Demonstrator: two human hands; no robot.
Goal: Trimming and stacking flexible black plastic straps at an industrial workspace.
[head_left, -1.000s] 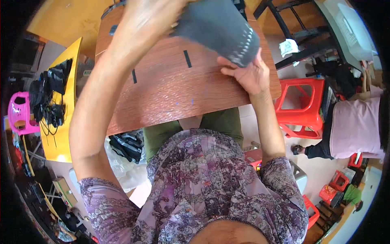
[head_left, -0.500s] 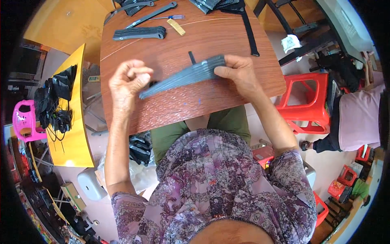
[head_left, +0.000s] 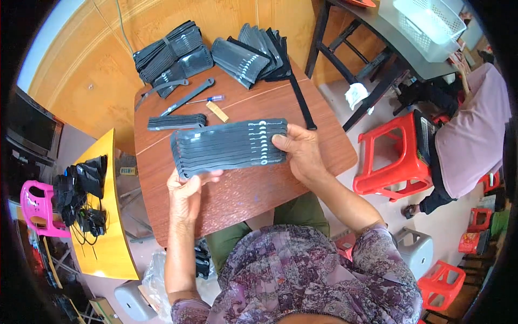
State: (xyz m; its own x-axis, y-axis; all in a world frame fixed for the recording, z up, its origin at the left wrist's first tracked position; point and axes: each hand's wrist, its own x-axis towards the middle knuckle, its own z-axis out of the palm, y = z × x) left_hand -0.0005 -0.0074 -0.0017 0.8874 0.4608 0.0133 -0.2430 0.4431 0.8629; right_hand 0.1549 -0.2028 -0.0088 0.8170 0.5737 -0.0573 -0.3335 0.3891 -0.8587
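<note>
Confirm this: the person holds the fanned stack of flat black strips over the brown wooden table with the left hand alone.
Not alone. The head view shows both hands on the fanned stack of flat black strips: the left hand underneath, the right hand at its right end, over the brown wooden table.

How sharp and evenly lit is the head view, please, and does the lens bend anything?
In the head view, daylight is even and soft, with no harsh glare on the brown table; the fanned stack of dark flat packets and both hands, left and right, look sharp; straight edges bow toward the black circular rim, as with the yellow tabletop.
</note>
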